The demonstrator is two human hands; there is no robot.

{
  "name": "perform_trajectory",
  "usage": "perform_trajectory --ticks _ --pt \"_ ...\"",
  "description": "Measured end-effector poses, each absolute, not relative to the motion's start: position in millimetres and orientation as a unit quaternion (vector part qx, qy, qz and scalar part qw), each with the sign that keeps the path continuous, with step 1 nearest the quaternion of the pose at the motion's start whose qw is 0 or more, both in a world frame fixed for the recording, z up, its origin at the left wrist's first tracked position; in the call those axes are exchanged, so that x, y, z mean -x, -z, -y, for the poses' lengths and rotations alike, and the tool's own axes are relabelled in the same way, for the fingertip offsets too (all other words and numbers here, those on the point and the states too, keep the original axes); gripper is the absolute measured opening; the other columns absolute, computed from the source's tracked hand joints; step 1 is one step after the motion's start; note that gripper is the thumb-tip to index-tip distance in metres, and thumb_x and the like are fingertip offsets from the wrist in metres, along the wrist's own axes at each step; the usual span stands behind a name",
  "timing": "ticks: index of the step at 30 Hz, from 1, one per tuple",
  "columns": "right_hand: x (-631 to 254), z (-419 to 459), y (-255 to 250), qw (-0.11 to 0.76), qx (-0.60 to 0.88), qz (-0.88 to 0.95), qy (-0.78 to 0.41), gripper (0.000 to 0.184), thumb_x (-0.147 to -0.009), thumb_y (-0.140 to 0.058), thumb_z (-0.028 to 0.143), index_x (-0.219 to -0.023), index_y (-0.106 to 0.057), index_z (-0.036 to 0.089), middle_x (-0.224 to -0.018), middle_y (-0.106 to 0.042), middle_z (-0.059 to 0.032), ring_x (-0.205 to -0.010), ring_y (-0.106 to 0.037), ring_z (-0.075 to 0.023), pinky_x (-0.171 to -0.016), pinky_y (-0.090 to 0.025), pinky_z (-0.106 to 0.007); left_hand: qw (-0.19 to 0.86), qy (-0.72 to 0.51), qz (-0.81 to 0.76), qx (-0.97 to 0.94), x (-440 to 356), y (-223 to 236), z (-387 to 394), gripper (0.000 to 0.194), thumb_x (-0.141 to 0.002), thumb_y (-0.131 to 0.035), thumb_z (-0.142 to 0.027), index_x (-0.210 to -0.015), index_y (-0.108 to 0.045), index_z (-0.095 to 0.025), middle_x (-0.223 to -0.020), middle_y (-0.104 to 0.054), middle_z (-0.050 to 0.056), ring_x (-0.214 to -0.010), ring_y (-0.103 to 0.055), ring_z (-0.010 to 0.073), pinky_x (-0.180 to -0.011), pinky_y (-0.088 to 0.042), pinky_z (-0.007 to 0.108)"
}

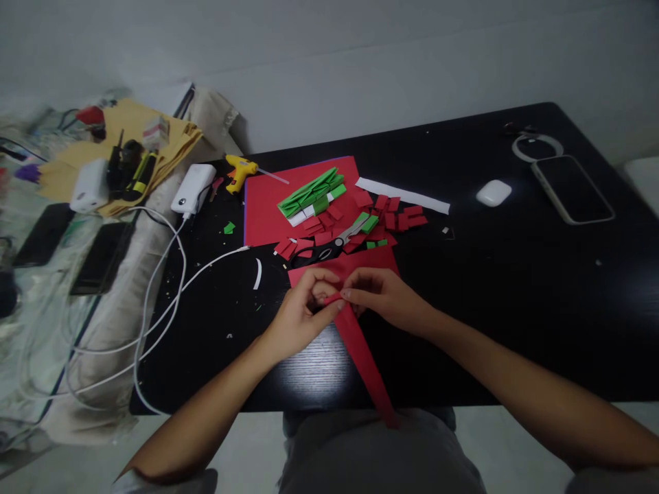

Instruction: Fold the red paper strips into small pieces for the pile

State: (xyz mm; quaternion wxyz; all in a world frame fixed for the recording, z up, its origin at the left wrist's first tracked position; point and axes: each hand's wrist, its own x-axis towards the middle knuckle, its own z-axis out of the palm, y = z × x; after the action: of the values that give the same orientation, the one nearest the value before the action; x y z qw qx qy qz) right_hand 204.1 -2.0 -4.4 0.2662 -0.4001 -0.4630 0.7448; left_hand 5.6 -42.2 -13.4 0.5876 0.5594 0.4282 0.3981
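A long red paper strip runs from between my hands down past the table's front edge. My left hand pinches its upper end, which looks folded over. From the other side, my right hand pinches that same end with thumb and forefinger. Just beyond my hands lies a red paper sheet. Black-handled scissors rest behind it, among small folded red paper pieces and a few green ones. Farther back, a folded green and white paper bundle sits on a larger red sheet.
A yellow glue gun and a white power bank with a looping cable are at the left. A white paper strip lies at the back. On the right are a white earbud case and a phone.
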Motion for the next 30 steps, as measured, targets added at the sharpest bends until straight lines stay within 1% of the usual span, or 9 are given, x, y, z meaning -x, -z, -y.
perform_trajectory --ticks 3,7,12,20,27,30 --pt "-204.6 1.5 2.9 0.275 0.399 0.471 -0.737 0.027 -0.08 -0.08 0.04 -0.083 -0.067 0.016 -0.071 -0.066 0.0017 -0.063 -0.063 -0.0109 -0.063 -0.054 -0.025 0.583 -0.4 -0.444 -0.55 -5.4 13.0 41.8 0.024 -0.093 -0.071 -0.026 -0.111 -0.057 -0.021 -0.083 -0.065 -0.001 -0.075 -0.063 0.012 -0.069 -0.048 0.024" --pt "-204.2 1.7 3.6 0.293 0.393 0.465 -0.738 0.03 -0.081 -0.081 0.043 -0.086 -0.067 0.017 -0.069 -0.067 0.0018 -0.062 -0.066 -0.013 -0.064 -0.059 -0.029 0.534 -0.409 -0.496 -0.549 -5.1 10.8 39.8 0.019 -0.09 -0.074 -0.03 -0.103 -0.064 -0.019 -0.076 -0.063 -0.001 -0.067 -0.058 0.0117 -0.064 -0.046 0.024" --pt "-201.8 3.7 6.6 0.287 0.383 0.453 -0.752 0.033 -0.079 -0.082 0.046 -0.087 -0.067 0.017 -0.069 -0.068 0.001 -0.062 -0.068 -0.0133 -0.062 -0.061 -0.029 0.486 -0.429 -0.498 -0.576 -6.7 6.6 38.2 0.015 -0.087 -0.076 -0.027 -0.097 -0.069 -0.019 -0.072 -0.064 -0.002 -0.064 -0.057 0.0105 -0.06 -0.046 0.022" --pt "-201.0 4.8 3.8 0.301 0.387 0.469 -0.735 0.027 -0.082 -0.079 0.041 -0.086 -0.069 0.016 -0.067 -0.067 0.0011 -0.061 -0.066 -0.0127 -0.063 -0.058 -0.028 0.461 -0.435 -0.491 -0.597 -8.6 1.6 38.9 0.013 -0.087 -0.076 -0.024 -0.098 -0.071 -0.018 -0.07 -0.063 -0.003 -0.061 -0.055 0.0095 -0.058 -0.046 0.021" --pt "-200.2 4.7 2.3 0.309 0.4 0.481 -0.716 0.022 -0.081 -0.079 0.037 -0.082 -0.069 0.018 -0.068 -0.067 0.0014 -0.061 -0.065 -0.0123 -0.064 -0.056 -0.028 0.471 -0.429 -0.497 -0.589 -7.9 0.7 38.9 0.014 -0.09 -0.073 -0.025 -0.102 -0.071 -0.019 -0.069 -0.062 -0.003 -0.06 -0.052 0.0098 -0.056 -0.043 0.022" --pt "-200.1 5.2 2.0 0.31 0.402 0.484 -0.712 0.021 -0.081 -0.079 0.037 -0.082 -0.07 0.018 -0.067 -0.067 0.0018 -0.06 -0.064 -0.0122 -0.064 -0.056 -0.028 0.489 -0.429 -0.496 -0.576 -7.2 2.0 40.0 0.014 -0.091 -0.071 -0.027 -0.103 -0.071 -0.019 -0.071 -0.065 -0.001 -0.061 -0.055 0.0104 -0.057 -0.043 0.023"
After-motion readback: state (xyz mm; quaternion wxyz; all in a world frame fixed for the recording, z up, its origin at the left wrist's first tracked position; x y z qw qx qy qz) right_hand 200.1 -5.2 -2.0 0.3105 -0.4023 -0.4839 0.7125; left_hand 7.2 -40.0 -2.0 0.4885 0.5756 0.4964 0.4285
